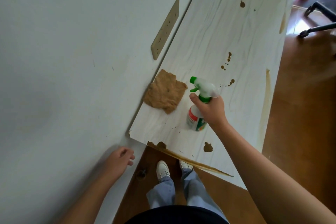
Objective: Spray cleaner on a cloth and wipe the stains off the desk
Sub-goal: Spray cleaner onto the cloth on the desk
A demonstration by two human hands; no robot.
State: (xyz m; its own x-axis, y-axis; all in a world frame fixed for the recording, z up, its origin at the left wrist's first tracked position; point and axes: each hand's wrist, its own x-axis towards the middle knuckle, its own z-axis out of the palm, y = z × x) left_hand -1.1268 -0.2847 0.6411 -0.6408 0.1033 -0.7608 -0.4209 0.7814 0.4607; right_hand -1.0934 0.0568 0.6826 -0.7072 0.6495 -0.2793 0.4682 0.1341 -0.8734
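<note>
The desk (209, 42) runs with its left edge along the wall (72, 60). The cloth (164, 93) lies on the desk against that edge, near the near left corner. Just right of it is the spray bottle (197, 119), gripped at the neck by the right hand (211, 110). Some stains (207, 147) lie between bottle and near edge, others beyond toward the far end. The left hand (119, 159) is off the desk, beside its near left corner.

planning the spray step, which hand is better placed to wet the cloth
Right: the right hand grips the spray bottle, its nozzle turned toward the cloth; the left hand hangs empty, off the desk.
</note>
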